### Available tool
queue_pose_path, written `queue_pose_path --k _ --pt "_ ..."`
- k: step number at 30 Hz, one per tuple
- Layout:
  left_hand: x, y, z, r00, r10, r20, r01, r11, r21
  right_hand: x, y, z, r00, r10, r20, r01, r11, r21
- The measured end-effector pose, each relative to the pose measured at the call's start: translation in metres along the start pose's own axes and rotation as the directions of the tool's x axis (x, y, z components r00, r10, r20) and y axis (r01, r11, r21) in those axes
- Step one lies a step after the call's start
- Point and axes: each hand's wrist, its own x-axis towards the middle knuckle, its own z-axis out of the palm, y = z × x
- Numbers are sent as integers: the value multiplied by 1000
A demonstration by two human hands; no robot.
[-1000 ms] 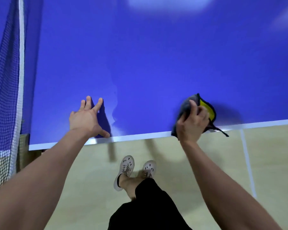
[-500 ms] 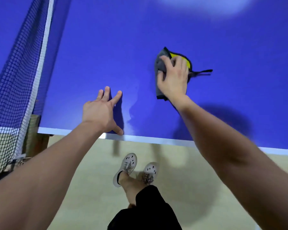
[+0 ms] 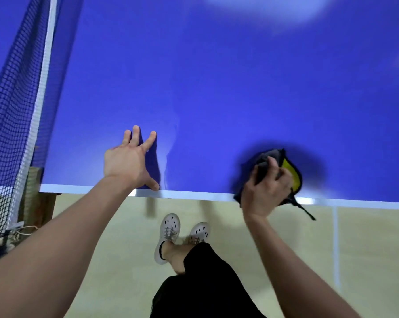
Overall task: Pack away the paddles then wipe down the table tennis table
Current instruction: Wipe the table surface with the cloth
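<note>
The blue table tennis table (image 3: 228, 88) fills the upper view, its white near edge running across the middle. My right hand (image 3: 266, 189) grips a grey and yellow cloth (image 3: 288, 168) bunched against the table right at that near edge, with a dark cord hanging off over the floor. My left hand (image 3: 129, 161) lies flat on the table with fingers spread, thumb along the white edge. No paddles are in view.
The black net (image 3: 17, 115) with its white top band stands at the left, fixed to a wooden post (image 3: 36, 198). A faint damp streak shows beside my left hand. Below the table edge are the beige floor and my feet in white shoes (image 3: 168, 232).
My right hand has pulled the cloth back from the middle of the table to the near edge, moving right. My left hand has stayed flat in the same spot.
</note>
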Motion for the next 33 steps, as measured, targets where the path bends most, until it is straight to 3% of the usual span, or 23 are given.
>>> queue_pose_path --k 2,4,5,6,8,10,12,14,16,17,18,19,20,21,22,23,24,25,27,28,30,31,33 --pt "2 -2 2 1000 -9 -11 9 1000 3 -52 -79 22 953 -260 157 252 965 68" --pt "2 -4 5 999 0 -43 0 1000 7 -91 -133 31 731 -606 313 573 795 200" --pt "3 -5 7 998 -1 -59 1 1000 12 -93 -138 35 631 -707 318 656 706 268" --pt "4 -6 9 998 1 -66 0 1000 12 -82 -132 38 589 -751 299 678 660 324" --pt "3 -5 5 1000 13 -27 -13 1000 -5 -46 -91 33 642 -713 282 631 700 334" --pt "3 -5 6 1000 15 -7 -15 1000 -15 -4 -31 16 807 -521 277 472 852 227" --pt "3 -6 7 1000 11 -12 -11 1000 -20 32 17 1 963 -226 146 215 972 91" --pt "4 -8 3 1000 23 -5 -23 1000 -11 41 8 9 994 98 -42 -97 995 18" --pt "4 -8 0 999 34 19 -35 999 6 17 -53 31 956 283 -81 -276 957 88" --pt "4 -7 -2 999 34 30 -34 999 26 -1 -94 42 979 202 10 -201 972 123" --pt "4 -7 -6 998 41 44 -43 998 40 -22 -133 53 994 -20 110 8 993 115" --pt "3 -9 -11 997 56 59 -59 997 49 -40 -164 59 931 -282 232 263 958 112" --pt "5 -13 -17 995 82 57 -85 994 62 -50 -180 64 793 -517 321 492 855 161" --pt "11 -20 -24 991 123 51 -127 989 76 -44 -178 73 675 -660 331 618 750 236" --pt "20 -30 -33 985 168 50 -171 982 74 -25 -166 77 632 -710 310 654 704 279" --pt "29 -40 -42 982 185 47 -187 981 50 0 -147 73 642 -719 267 661 695 284" --pt "40 -50 -52 982 187 34 -188 982 24 30 -122 70 707 -664 241 618 747 244" --pt "52 -59 -62 983 185 8 -185 983 5 64 -94 71 804 -559 204 532 829 173" --pt "78 -71 -81 983 178 -41 -179 984 -9 136 -48 70 977 -206 50 205 978 22" --pt "92 -74 -88 984 169 -48 -170 985 -18 164 -39 74 998 -5 -68 2 999 -36" --pt "120 -79 -103 983 173 -61 -176 983 -46 177 -65 97 929 269 -255 -303 948 -103" --pt "134 -80 -109 982 180 -59 -183 982 -56 162 -95 112 918 295 -264 -331 938 -102" --pt "166 -82 -122 984 174 -26 -175 982 -68 112 -174 134 990 83 -116 -90 994 -57"
